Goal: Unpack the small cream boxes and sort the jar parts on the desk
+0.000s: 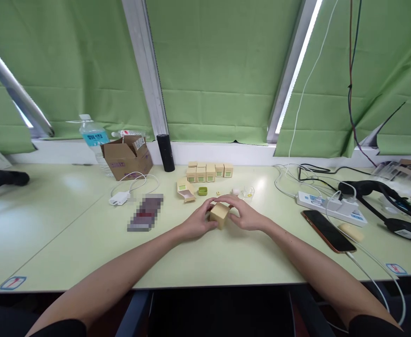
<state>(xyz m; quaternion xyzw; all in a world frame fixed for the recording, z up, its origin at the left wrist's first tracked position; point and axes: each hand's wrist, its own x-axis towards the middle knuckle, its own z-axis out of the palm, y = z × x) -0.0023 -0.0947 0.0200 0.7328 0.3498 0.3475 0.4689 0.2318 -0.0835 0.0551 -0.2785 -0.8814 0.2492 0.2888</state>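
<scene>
A small tan cardboard box (220, 214) is held just above or on the table, in front of me. My left hand (199, 221) grips its left side, thumb near the bottom and fingers at the top. On the other side, my right hand (245, 214) has its fingers curled over the box's top right edge. Beyond the hands lie an opened small box (185, 189), a green oval container (202, 191), a tiny yellowish piece (217, 193), a pinkish-white piece (235, 191) and a clear cup-like piece (249, 192). The box's underside is hidden.
Several matching small boxes (205, 173) stand in rows at the back. To the left are a pixelated flat item (145, 213), a white charger (119, 198), a brown carton (128, 159) and a black cylinder (165, 153). A phone (328, 230) and power strip (332, 208) lie right.
</scene>
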